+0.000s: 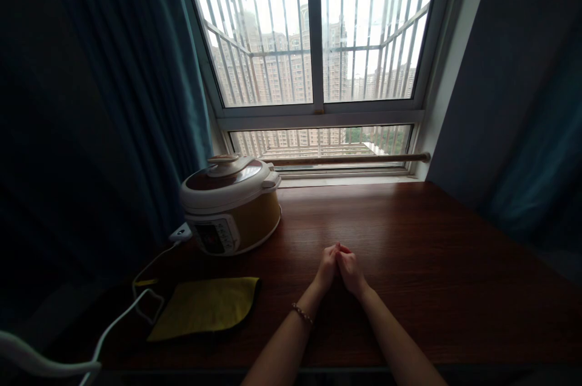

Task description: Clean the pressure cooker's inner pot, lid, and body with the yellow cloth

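Head view, left side first: a loose white electric cable (pixel 111 326) loops over the left of a glossy reddish-brown wooden table (pixel 431 289); an arm catching it could drag whatever it feeds. Just right lies a flat yellow sheet (pixel 207 307) with a dark curved edge, perhaps cloth, which a careless brush could bunch up. Behind it stands a rounded yellow-and-white cooker (pixel 255 222) with a glossy brown lid, upright; a snagged cable might jolt it, though no link is clear. Further right, apart from these, the bare left hand (pixel 326 268) and bare right hand (pixel 351 271) touch at the fingers; I cannot tell how tightly they curl or whether anything is between them.
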Demonstrator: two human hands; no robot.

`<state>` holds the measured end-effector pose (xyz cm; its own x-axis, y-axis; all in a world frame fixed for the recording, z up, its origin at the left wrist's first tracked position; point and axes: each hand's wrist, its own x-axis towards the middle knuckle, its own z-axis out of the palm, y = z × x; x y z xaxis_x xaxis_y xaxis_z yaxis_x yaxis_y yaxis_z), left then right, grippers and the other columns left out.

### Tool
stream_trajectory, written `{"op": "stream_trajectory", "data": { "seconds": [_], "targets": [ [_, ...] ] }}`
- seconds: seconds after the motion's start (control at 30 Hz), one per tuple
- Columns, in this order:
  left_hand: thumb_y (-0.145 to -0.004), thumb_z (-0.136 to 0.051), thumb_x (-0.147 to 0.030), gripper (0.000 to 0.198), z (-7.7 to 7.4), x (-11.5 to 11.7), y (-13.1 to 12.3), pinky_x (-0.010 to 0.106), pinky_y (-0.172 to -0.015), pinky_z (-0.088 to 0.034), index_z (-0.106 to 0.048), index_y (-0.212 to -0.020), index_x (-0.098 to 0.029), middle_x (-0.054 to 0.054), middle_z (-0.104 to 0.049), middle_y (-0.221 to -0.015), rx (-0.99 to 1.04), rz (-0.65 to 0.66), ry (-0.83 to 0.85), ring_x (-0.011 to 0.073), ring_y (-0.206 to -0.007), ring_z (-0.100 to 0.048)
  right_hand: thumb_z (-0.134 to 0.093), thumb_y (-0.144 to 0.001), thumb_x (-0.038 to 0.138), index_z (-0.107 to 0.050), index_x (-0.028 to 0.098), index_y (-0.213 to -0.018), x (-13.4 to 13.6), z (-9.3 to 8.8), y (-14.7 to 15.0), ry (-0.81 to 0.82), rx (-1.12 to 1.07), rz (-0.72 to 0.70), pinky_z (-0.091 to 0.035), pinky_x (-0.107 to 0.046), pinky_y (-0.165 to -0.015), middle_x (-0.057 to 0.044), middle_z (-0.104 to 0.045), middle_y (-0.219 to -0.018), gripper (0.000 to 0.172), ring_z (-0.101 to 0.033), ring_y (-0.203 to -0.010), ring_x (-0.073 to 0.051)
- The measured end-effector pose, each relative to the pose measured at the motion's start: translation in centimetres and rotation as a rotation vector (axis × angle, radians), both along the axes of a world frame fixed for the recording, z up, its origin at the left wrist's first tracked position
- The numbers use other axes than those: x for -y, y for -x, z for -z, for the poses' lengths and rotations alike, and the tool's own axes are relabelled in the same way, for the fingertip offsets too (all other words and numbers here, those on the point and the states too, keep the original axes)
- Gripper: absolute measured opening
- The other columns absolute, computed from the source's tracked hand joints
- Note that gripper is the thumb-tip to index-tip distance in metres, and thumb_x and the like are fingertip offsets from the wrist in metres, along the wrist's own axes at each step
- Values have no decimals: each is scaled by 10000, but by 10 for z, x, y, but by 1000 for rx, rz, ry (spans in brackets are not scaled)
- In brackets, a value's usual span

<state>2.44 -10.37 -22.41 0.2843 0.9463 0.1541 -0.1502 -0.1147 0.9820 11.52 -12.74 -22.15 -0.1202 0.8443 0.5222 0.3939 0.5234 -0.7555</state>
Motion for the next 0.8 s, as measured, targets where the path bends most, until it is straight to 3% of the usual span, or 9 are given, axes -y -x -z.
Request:
{"op": "stream_trajectory", "data": {
  "seconds": [0.8],
  "targets": [
    [-801, -388, -607, 598, -1, 0, 0, 200, -364, -295, -646, -760, -69, 48, -576, -528, -11, 1, 0, 88, -387, -445, -158, -899, 557, -431, 224, -465, 1, -1, 1, 10, 2, 6, -418, -303, -734, -32, -481, -455, 612, -565, -702, -189]
  ]
}}
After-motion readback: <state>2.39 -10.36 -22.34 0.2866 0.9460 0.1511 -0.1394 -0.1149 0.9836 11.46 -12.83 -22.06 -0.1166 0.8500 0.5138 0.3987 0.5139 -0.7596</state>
